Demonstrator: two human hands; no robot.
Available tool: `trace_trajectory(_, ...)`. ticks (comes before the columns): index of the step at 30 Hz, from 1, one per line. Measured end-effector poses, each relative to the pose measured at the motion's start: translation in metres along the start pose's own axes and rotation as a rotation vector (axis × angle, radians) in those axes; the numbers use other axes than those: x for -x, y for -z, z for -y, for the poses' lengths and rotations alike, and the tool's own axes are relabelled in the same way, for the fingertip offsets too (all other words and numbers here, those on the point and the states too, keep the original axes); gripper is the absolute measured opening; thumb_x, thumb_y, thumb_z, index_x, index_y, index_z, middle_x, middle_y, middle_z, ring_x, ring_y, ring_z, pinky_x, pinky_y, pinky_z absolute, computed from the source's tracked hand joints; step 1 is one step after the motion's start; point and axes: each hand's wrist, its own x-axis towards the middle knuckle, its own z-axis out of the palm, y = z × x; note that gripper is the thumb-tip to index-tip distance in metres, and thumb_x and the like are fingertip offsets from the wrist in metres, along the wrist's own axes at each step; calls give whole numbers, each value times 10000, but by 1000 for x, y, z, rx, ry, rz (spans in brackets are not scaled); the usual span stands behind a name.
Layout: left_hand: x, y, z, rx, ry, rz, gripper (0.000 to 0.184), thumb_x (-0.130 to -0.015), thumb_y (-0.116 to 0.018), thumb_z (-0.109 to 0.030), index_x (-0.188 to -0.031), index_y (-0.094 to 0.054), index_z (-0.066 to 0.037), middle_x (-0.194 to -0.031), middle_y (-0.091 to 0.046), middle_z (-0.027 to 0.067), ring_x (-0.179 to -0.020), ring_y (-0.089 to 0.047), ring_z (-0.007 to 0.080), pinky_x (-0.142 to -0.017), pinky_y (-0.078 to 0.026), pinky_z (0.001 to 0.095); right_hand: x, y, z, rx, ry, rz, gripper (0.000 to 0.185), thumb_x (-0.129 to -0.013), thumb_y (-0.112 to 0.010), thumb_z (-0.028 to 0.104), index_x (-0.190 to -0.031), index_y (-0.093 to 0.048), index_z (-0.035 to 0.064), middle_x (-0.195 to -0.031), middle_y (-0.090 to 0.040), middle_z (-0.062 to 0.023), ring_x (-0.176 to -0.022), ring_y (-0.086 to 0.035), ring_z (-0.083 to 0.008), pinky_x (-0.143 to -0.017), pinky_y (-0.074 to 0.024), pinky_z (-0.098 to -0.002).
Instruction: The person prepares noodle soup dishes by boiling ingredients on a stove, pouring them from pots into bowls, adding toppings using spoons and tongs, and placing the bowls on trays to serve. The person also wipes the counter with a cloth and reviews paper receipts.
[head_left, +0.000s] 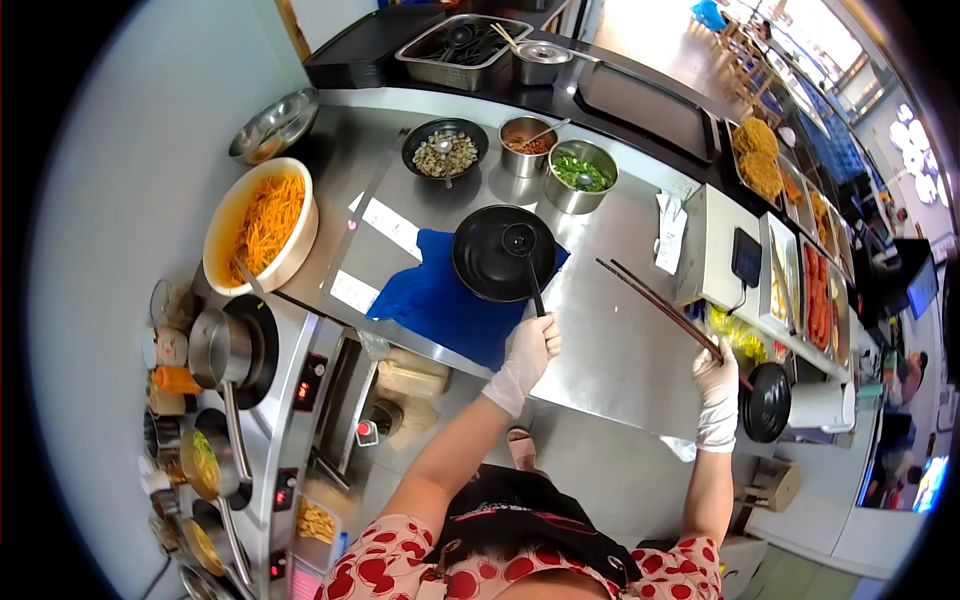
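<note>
My left fingers (549, 335) close around a ladle (535, 283), its head within the black bowl (484, 266) just beyond them, on blue cloth (430, 300); my right fingers (713, 368) grip chopsticks (686, 331) pointing forward-left.

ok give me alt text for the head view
A gloved left hand grips a ladle in a black bowl on blue cloth; the gloved right hand holds long chopsticks. A pot of greens stands on the steel counter.

Thin white gloves, wrinkled at the wrists, on left hand (530, 350) and right hand (715, 390). Short-sleeved pale pink shirt (375, 567), red rounded print. Black apron (505, 510), light and red markings, too small to read. Open shoe (520, 434) on one foot.
</note>
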Motion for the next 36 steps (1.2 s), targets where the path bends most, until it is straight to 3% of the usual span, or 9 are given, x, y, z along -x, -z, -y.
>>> trace_trajectory(6,-25,-12,50,189,-11,215,377,-967,-488,-441,-757,-460,-129,-463,-234,-78,-363,-188,81,-382,-167,254,-22,15,33,94,-57,52,179,-961,-519,211,-974,-615,60,-842,-692,-48,-721,-662,-154,-669,-558,-295)
trace_trajectory(10,-39,-19,67,403,-60,469,479,-985,-383,-458,-681,-512,-111,-450,-255,-49,-376,-238,104,-401,-226,260,-22,16,45,136,-62,56,160,-954,-531,196,-982,-613,61,-846,-692,-51,-741,-669,-161,-687,-557,-296)
trace_trajectory(16,-53,-11,91,297,-169,425,568,-943,-366,-584,-697,-541,-102,-453,-258,-51,-385,-237,105,-420,-221,262,-30,30,58,144,-131,79,183,-962,-520,202,-959,-623,51,-840,-693,-60,-734,-668,-174,-675,-562,-298)
trace_trajectory(22,-62,-4,105,116,-202,142,514,-924,-457,-583,-817,-560,-92,-461,-220,-60,-413,-220,92,-441,-211,254,-39,25,53,120,-157,56,201,-967,-509,202,-938,-618,36,-817,-686,-70,-706,-659,-186,-656,-569,-300)
trace_trajectory(25,-74,0,113,226,-184,180,370,-937,-541,-452,-911,-566,-84,-514,-377,-42,-465,-398,113,-475,-329,257,-40,13,44,123,-195,98,214,-967,-507,202,-918,-618,25,-815,-684,-82,-710,-658,-201,-641,-572,-295)
trace_trajectory(28,-64,-19,110,69,-202,-145,296,-929,-590,-353,-971,-559,-61,-705,-564,18,-653,-592,171,-594,-478,304,-46,6,34,112,-241,116,231,-968,-505,202,-907,-621,12,-826,-687,-95,-725,-661,-218,-638,-577,-299)
trace_trajectory(29,-82,2,119,34,-150,-145,310,-911,-620,-283,-1055,-557,-16,-1013,-634,119,-929,-648,255,-775,-539,356,-46,1,29,106,-252,101,236,-968,-504,203,-906,-622,8,-830,-688,-99,-731,-662,-222,-638,-578,-301)
trace_trajectory(34,-55,5,137,41,35,-117,427,-905,-617,-318,-1167,-547,12,-1132,-625,149,-1017,-630,255,-868,-522,364,-53,-18,6,136,-222,86,216,-960,-521,186,-941,-624,-3,-866,-690,-111,-757,-664,-233,-665,-586,-308)
trace_trajectory(36,-29,6,139,102,121,-87,440,-909,-607,-338,-1165,-548,15,-1118,-633,143,-1003,-636,257,-863,-520,365,-55,-30,-7,174,-286,257,213,-961,-527,187,-952,-614,-8,-901,-685,-107,-797,-663,-232,-685,-589,-312)
